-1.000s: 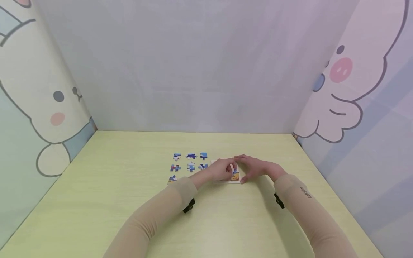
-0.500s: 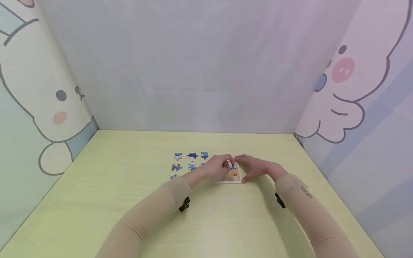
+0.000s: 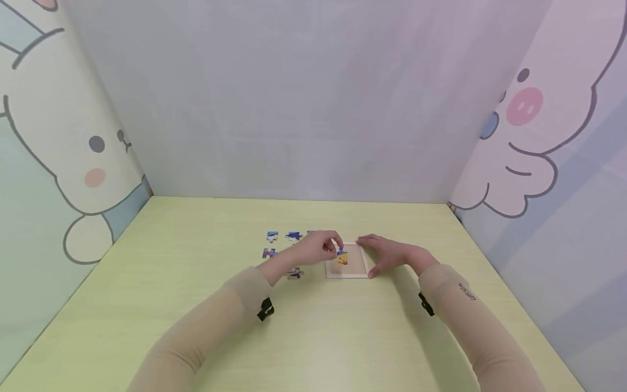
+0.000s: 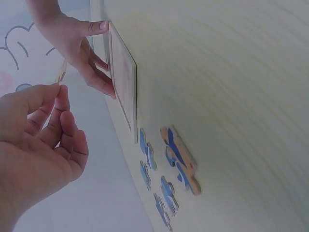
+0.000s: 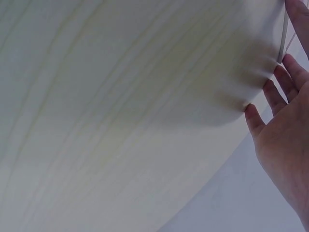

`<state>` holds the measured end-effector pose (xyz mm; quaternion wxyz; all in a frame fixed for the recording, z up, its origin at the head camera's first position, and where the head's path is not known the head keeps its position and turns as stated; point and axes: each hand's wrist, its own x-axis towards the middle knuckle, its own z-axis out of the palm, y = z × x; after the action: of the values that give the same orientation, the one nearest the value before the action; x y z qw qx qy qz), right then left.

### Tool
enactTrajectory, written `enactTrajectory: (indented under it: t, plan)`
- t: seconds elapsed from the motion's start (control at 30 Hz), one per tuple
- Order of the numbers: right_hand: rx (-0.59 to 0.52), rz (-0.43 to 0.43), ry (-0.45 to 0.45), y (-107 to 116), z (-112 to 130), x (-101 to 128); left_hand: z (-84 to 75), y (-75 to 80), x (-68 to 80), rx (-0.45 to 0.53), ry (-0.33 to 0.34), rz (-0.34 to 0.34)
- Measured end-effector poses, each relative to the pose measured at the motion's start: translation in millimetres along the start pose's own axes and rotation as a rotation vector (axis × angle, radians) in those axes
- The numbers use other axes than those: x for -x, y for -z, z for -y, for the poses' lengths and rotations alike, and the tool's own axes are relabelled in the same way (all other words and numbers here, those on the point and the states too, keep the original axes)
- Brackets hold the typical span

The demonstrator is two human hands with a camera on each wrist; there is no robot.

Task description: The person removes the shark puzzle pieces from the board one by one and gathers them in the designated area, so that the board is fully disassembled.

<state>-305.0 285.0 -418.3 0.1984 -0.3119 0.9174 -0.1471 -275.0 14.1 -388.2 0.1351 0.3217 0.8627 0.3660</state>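
- Spanning the whole lower scene: pale yellow-green table (image 3: 343,337), wood-grained, boxed in by walls with cartoon animal drawings (image 3: 63,163).
- Reaching in from the near edge: two forearms in beige sleeves (image 3: 210,332), each with a black clip at the wrist.
- Lying flat near the table's middle: square puzzle tray (image 3: 354,267), pale frame, brownish base; seen edge-on from the left wrist (image 4: 123,87).
- Resting at the tray's right edge: right hand (image 3: 392,255), fingers straight and relaxed, fingertips (image 4: 99,26) touching the frame's far and near corners, holding nothing; same spread fingers shown against the tray's corner from the right wrist (image 5: 285,130).
- Hovering over the tray's left part: left hand (image 3: 313,249), thumb and forefinger pinching a puzzle piece (image 3: 341,256), the other fingers loosely curled.
- Held just above the tray base, blue on top and orange-yellow below: that pinched piece; seen from the left wrist as a thin edge at the fingertips (image 4: 61,72), clear of the tray.
- Scattered on the table just left of the tray, apart from one another: loose puzzle pieces (image 3: 293,236), mostly blue, partly hidden behind the left hand.
- Lying nearest the left wrist: one loose blue piece with an orange rim (image 4: 179,159), flat on the table, untouched.
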Motion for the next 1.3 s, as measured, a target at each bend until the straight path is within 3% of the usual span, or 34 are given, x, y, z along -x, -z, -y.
enactTrajectory:
  t: [0.47,0.8,1.0,1.3]
  plan:
    - [0.019,-0.002,0.023,1.5,-1.1,2.1,22.7,13.4,27.3,0.0,0.006,-0.016]
    - [0.033,-0.002,0.047,1.7,-1.1,5.8,35.2,7.8,45.2,0.023,0.09,0.003]
    - [0.011,-0.004,0.054,2.4,-2.5,6.4,42.3,2.4,44.8,0.008,0.075,0.01]
    - [0.003,0.013,0.044,2.0,-2.2,6.5,47.7,-5.0,38.2,-0.11,0.082,0.038]
